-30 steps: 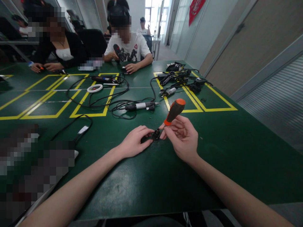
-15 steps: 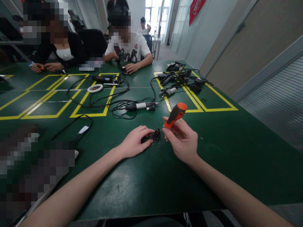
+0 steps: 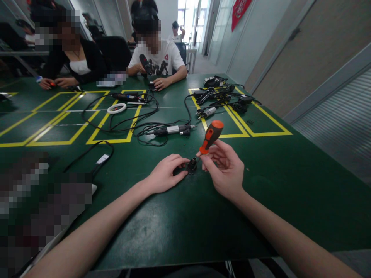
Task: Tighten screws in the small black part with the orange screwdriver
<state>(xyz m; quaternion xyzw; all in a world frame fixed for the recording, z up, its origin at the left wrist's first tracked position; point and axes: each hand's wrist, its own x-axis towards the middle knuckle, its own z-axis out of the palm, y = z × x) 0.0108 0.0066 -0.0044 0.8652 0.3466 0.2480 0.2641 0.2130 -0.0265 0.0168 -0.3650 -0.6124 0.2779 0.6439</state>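
My right hand [image 3: 224, 170] pinches an orange-and-black screwdriver [image 3: 211, 136] near the base of its handle, the handle leaning up and away, the tip down at a small black part [image 3: 191, 165] on the green table [image 3: 278, 185]. My left hand [image 3: 166, 173] lies over the left side of that black part, its fingers curled on it and pressing it to the table. The screwdriver's shaft is hidden behind my fingers.
Beyond my hands lie a silver-and-black corded tool [image 3: 172, 130], tangled black cables [image 3: 127, 119], a white tape ring [image 3: 116, 108] and a pile of black tools [image 3: 220, 96] inside yellow floor-tape boxes. Two people sit at the far side, hands on the table. A blurred patch covers the near left.
The screwdriver handle tipped rightward and lower half a second ago, and now stands more upright again. My left hand and the black part have stayed put.
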